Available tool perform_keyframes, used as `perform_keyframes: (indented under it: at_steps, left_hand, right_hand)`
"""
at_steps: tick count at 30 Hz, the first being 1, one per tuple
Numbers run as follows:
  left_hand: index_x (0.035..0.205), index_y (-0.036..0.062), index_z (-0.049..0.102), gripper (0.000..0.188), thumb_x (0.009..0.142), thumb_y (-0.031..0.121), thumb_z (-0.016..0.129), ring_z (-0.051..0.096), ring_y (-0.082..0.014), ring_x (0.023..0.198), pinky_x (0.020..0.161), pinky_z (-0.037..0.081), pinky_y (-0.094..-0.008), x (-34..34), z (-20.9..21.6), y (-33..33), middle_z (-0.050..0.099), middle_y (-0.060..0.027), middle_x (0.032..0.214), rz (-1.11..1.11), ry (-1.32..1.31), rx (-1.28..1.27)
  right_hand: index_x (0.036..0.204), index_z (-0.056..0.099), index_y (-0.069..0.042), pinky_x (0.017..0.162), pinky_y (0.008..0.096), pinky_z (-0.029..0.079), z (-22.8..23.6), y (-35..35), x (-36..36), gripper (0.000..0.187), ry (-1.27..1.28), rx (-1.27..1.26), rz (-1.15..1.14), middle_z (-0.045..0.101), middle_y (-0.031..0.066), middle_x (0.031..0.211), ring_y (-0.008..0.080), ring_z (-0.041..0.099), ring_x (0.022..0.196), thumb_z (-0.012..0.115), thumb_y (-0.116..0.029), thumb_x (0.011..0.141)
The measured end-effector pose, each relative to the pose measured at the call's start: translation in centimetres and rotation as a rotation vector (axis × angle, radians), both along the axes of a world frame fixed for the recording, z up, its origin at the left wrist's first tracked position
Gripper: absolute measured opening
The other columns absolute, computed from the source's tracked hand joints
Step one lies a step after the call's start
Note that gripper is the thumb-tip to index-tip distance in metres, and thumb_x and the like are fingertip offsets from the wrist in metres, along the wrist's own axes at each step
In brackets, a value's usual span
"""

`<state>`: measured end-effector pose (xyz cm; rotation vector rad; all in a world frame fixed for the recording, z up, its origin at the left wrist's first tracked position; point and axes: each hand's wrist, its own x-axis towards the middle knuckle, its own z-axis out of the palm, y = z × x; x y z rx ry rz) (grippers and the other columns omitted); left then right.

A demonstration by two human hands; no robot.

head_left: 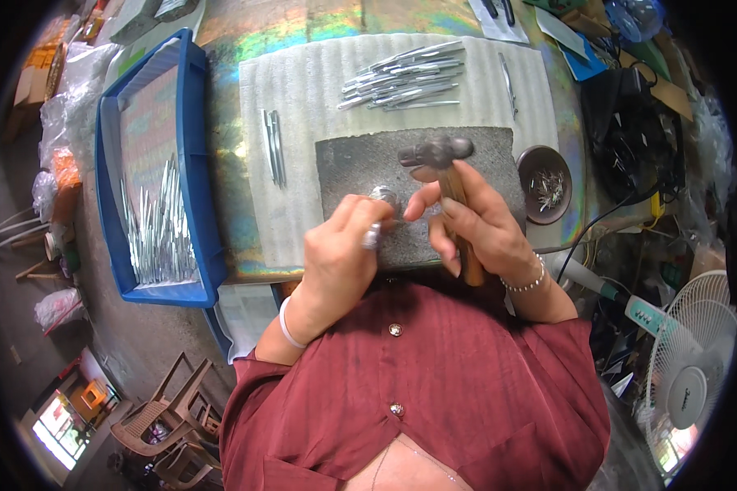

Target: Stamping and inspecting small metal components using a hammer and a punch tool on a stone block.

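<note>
My right hand (pixel 487 221) grips a hammer by its wooden handle (pixel 456 190). The dark metal hammer head (pixel 438 152) points up and away, over a dark grey rough mat (pixel 348 164). Its index finger and thumb reach toward my left hand. My left hand (pixel 340 250) is closed in a pinch over the mat, and whatever lies between its fingertips is too small and hidden to name. A shiny silver metal piece (pixel 383 194) shows just beyond those fingers. Farther off, a pile of slim silver metal rods (pixel 409 75) lies on a white foam sheet (pixel 291 82).
Several rods (pixel 273 149) lie at the sheet's left, and a single rod (pixel 508 86) at its right. A blue tray (pixel 207 164) of rods stands left. The brown bowl (pixel 544 214) at right holds small metal pieces. A fan (pixel 686 393) and a cable (pixel 585 233) are at right.
</note>
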<state>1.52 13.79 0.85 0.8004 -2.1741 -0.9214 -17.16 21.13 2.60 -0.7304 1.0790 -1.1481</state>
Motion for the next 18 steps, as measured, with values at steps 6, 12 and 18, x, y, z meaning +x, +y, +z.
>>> perform_keyframes:
  at_steps: [6, 12, 18]
  left_hand:
    - [0.091, 0.0042, 0.057, 0.022, 0.070, -0.002, 0.058, 0.062, -0.0271, 0.068, 0.054, 0.051, -0.0344, 0.1, 0.9, 0.3, 0.056, -0.0097, 0.082, -0.065, -0.143, -0.165]
    - [0.088, 0.0040, 0.056, 0.018, 0.071, 0.001, 0.059, 0.062, -0.0284, 0.067, 0.053, 0.051, -0.0365, 0.9, -1.5, 0.2, 0.056, -0.0109, 0.082, -0.173, -0.131, -0.212]
    - [0.090, 0.0045, 0.053, 0.018, 0.073, -0.002, 0.056, 0.061, -0.0291, 0.065, 0.051, 0.049, -0.0378, 0.7, 0.3, 0.0, 0.055, -0.0095, 0.083, -0.052, -0.101, -0.125]
  right_hand:
    - [0.107, 0.058, 0.001, 0.054, 0.0235, 0.045, 3.7, -0.9, 1.5, 0.032, 0.557, -0.495, 0.051, 0.059, 0.0036, 0.076, 0.0093, 0.054, 0.057, 0.071, 0.000, 0.078]
    - [0.098, 0.058, -0.001, 0.059, 0.0334, 0.047, 5.9, -2.5, 1.7, 0.024, 0.770, -0.653, 0.224, 0.054, 0.0126, 0.076, 0.0277, 0.057, 0.065, 0.068, 0.000, 0.076]
    - [0.117, 0.048, 0.000, 0.062, 0.0258, 0.047, 8.1, 0.2, 0.8, 0.036, 0.536, -0.252, 0.139, 0.056, 0.0057, 0.083, 0.0108, 0.058, 0.072, 0.061, 0.005, 0.083]
